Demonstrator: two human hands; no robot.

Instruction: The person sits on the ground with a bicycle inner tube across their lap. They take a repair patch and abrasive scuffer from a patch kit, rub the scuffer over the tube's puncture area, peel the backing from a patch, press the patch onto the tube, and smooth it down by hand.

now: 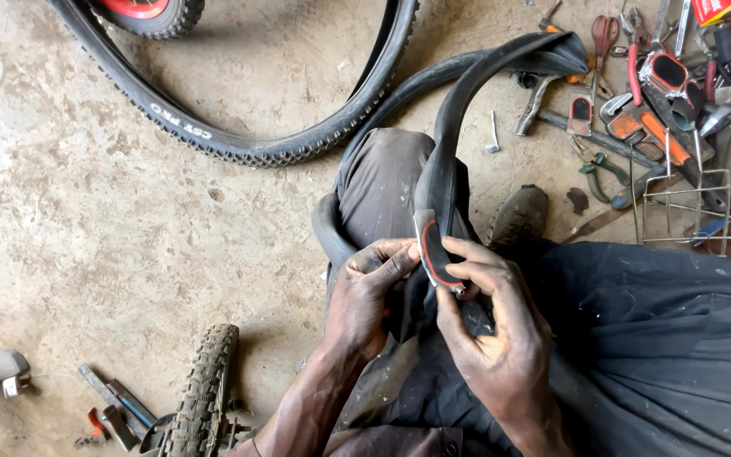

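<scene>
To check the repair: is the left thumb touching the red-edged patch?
Touching. The head view shows the left thumb pressed against the edge of the red-edged patch.

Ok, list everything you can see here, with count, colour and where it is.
Patch: one, black with a red edge, between both hands, against the tube.
Tube: one, black, looping from the lap up to the tools.
Tyre: one, black, lying on the floor, top centre.
Wheel: one, black with a red rim, top edge.
Knobbly tyre: one, black, bottom left.
Tools: many, mixed red, orange and grey, piled top right.
Wire rack: one, grey metal, right.
Small tools: a few, grey and red, bottom left.
Shoe: one, brown, centre.
Left hand: grip on the patch.
Right hand: grip on the patch.
</scene>
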